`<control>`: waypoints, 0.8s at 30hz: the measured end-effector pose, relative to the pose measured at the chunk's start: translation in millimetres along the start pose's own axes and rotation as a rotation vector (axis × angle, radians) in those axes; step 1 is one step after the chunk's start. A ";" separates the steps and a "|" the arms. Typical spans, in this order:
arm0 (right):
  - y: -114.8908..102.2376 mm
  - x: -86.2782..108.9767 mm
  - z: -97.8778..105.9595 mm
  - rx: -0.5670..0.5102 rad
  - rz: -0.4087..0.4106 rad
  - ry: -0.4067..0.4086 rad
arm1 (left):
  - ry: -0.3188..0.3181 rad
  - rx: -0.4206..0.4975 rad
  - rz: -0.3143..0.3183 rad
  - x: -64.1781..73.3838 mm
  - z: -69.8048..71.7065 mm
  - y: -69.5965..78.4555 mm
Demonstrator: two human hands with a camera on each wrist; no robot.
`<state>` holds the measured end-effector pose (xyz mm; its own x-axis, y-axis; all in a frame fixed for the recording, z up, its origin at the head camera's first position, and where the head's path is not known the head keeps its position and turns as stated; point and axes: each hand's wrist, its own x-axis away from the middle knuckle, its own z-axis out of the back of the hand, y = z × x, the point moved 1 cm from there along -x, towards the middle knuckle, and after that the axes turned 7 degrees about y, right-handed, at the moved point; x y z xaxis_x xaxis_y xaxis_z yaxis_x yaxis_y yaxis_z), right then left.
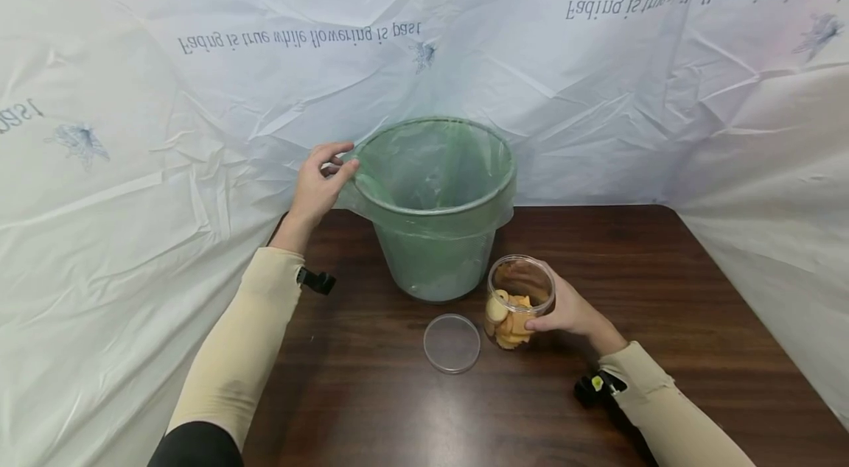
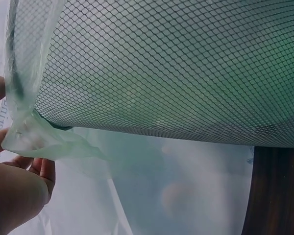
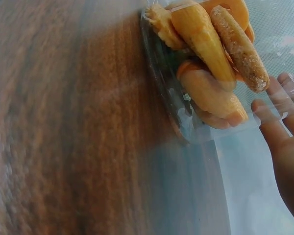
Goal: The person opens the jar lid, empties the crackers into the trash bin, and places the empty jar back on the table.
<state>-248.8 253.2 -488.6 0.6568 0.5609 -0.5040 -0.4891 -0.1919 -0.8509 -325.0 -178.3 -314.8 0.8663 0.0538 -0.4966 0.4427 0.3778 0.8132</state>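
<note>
A mesh bin stands at the back of the table, lined with a pale green plastic bag folded over its rim. My left hand is at the rim's left side. In the left wrist view, its thumb and fingers lie loosely apart about the overhanging bag, with no plain pinch. My right hand grips a clear round jar, uncovered at the top. Yellow and orange snack pieces fill its lower part. Left of the jar, a clear round lid lies flat.
Dark wooden table lies beneath everything. Creased white plastic sheeting with printed words hangs behind and at both sides, close to the bin's back. Small black devices are worn on both wrists.
</note>
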 end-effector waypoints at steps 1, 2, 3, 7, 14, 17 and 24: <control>-0.2 0.1 0.1 -0.003 -0.002 0.002 | 0.000 0.001 0.002 -0.5 -0.1 -1.2; -0.3 0.1 0.2 -0.003 -0.002 0.002 | 0.001 0.000 0.003 -0.9 -0.1 -2.0; -0.5 0.2 0.3 0.002 -0.010 0.005 | 0.001 0.001 0.004 -1.1 -0.2 -2.5; -1.8 0.9 -0.4 0.032 -0.071 0.022 | -0.006 -0.001 0.018 0.9 0.4 6.7; -0.1 0.2 0.2 0.025 -0.026 0.015 | -0.041 -0.008 0.024 8.3 0.9 27.2; 0.7 -0.3 0.9 0.016 -0.010 0.009 | -0.052 -0.001 0.035 8.2 0.4 27.9; 1.3 0.1 0.2 0.016 0.004 0.010 | -0.073 0.049 0.066 6.0 0.2 26.2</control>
<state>-249.5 253.2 -489.7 0.6608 0.5520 -0.5086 -0.5004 -0.1811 -0.8467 -308.1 -168.3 -296.4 0.9077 0.0087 -0.4195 0.3934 0.3300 0.8581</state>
